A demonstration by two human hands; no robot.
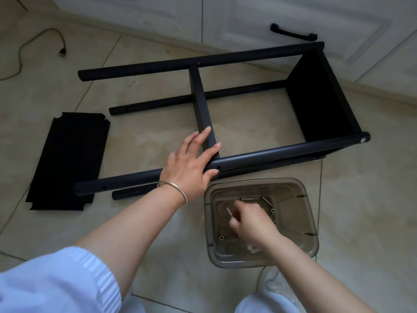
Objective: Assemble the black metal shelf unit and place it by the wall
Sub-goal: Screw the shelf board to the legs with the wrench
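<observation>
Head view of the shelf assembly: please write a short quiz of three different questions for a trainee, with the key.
1. True or false: the left hand rests on the near pole of the shelf frame.
2. Where does the right hand reach? A) the loose shelf panel B) the clear plastic container C) the cabinet handle
3. Fill in: the right hand pinches a long ____.

Key
1. True; its fingers lie straight over the pole and the middle shelf.
2. B; screws and washers lie inside.
3. Screw.
</observation>
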